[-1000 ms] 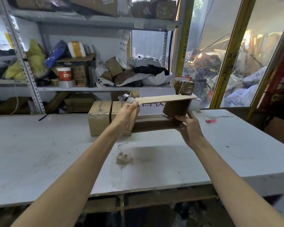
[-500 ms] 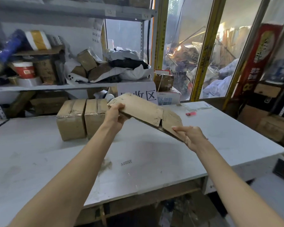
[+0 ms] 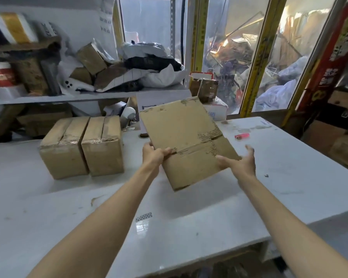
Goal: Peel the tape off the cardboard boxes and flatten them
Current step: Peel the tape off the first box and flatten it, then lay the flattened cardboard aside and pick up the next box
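A flattened brown cardboard box (image 3: 185, 141) with torn strips on its surface hangs tilted above the white table (image 3: 68, 207). My left hand (image 3: 154, 155) grips its left edge, thumb on top. At the right edge my right hand (image 3: 239, 163) has its fingers spread and relaxed, the thumb touching the cardboard. Two taped cardboard boxes (image 3: 82, 145) stand side by side on the table to the left of my hands.
A pink lighter (image 3: 242, 135) lies on the table at the far right. Shelves (image 3: 84, 95) behind the table carry boxes, bags and tape rolls. A small taped box (image 3: 206, 89) sits by the window frame. The table's near edge runs below my forearms.
The box has gone from open to folded flat and now faces me. My right hand has let go of its end and opened. The view has shifted right and closer.
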